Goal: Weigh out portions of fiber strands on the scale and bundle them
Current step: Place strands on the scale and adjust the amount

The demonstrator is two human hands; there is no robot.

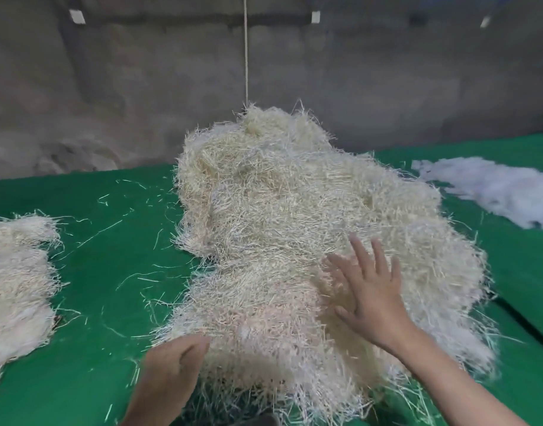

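Grip, right hand: fingers straight and spread, palm flat on the near right of the pile, holding nothing. Grip, left hand: at the pile's near left edge, thumb against the strands; the fingers are out of sight, so I cannot tell whether they have hold of any fiber.

Head view (only 1 view).
- Pile: 1 large loose heap of pale strands in the middle of the green counter, running from the near edge back toward the wall.
- Stray strands lie scattered on the counter left of the pile.
- Smaller heap at far left, well apart from the pile, cut by the frame edge.
- White fluff at far right, apart from the pile.
- Cord hangs straight down behind the pile's far end; its lower end is hidden by the strands.

Step, as judged: the start of a portion. The 2 hands are on the heap, and nothing is separated or weighed yet.

Next move calls for: closing fingers on a clump at the near edge and pulling it free. The strands look tangled, so extra fiber may drag along.

Hidden or unclear:
- No scale in view.
- No ties or finished bundles visible.
- Dark shape at the bottom edge under the pile: cannot identify.
- Dark band on the counter at right: strap or seam, cannot tell.
- The right hand is slightly blurred.
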